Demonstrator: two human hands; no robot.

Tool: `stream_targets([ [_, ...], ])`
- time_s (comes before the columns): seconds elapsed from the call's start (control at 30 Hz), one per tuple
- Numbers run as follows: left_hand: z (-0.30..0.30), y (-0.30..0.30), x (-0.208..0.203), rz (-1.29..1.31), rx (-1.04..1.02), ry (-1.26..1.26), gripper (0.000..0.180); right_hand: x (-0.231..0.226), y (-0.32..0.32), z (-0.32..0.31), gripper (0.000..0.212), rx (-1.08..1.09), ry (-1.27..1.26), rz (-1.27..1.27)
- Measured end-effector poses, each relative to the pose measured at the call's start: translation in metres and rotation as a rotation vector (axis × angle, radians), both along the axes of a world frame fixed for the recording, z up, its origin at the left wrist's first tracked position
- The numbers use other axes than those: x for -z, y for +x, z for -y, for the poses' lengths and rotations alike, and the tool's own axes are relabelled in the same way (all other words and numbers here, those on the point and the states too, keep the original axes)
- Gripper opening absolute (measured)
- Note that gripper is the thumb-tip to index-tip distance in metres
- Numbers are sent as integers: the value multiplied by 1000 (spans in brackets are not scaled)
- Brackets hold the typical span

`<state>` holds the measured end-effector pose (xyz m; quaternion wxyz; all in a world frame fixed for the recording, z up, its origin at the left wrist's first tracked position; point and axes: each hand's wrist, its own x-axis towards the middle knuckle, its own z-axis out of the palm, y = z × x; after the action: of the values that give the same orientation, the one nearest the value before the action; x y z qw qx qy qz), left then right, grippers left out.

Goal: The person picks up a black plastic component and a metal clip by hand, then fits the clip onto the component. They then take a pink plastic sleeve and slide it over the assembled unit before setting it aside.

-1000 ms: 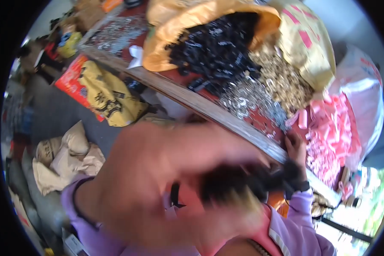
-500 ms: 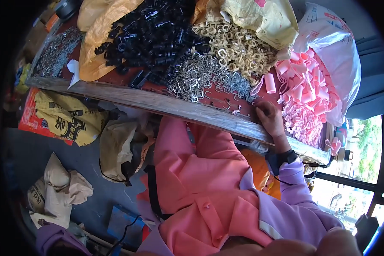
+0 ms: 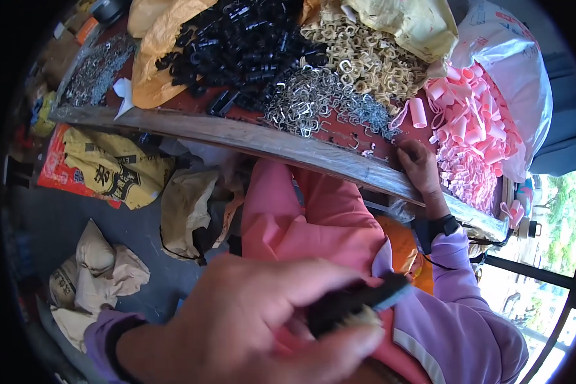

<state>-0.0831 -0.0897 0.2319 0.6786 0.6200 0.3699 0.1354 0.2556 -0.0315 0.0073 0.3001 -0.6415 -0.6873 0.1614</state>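
A person's two bare hands are at work, seen from above. The left hand (image 3: 230, 320) is large and slightly blurred in the foreground, raised over the person's lap. Its fingers (image 3: 317, 276) are bent around a dark object (image 3: 339, 306), gripped between them and the thumb; a pale, bristly-looking part (image 3: 363, 319) shows along its lower side, but blur hides what it is.

The right hand (image 3: 421, 168) rests at the near edge of a wood-rimmed red counter (image 3: 288, 148). Its fingers are loosely curled; I cannot tell whether they hold anything.

Heaped on the counter, from left to right, are black plastic parts (image 3: 243, 48), silver metal hooks (image 3: 301, 102), beige clips (image 3: 371, 61) and pink tubes (image 3: 467, 118). A pink tube with a loop (image 3: 418, 112) lies just beyond the right hand. A yellow and red bag (image 3: 109, 168) is at the left, below the counter's edge.
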Motion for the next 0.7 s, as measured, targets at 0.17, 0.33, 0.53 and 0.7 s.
stream_targets([
  [0.17, -4, -11, 82, 215, -263, -453, 31, -5, 3, 4, 14, 7, -102, -16],
  [0.33, -12, -13, 151, 276, -428, -489, 26, -2, 6, 4, 14, 7, -62, -25],
  [0.53, -34, 0, 195, 431, -590, -576, 21, -6, 6, -1, 15, 10, -53, 10],
  [0.7, -30, -10, 213, 483, -695, -524, 20, -11, -10, -15, 14, -53, -27, -18],
])
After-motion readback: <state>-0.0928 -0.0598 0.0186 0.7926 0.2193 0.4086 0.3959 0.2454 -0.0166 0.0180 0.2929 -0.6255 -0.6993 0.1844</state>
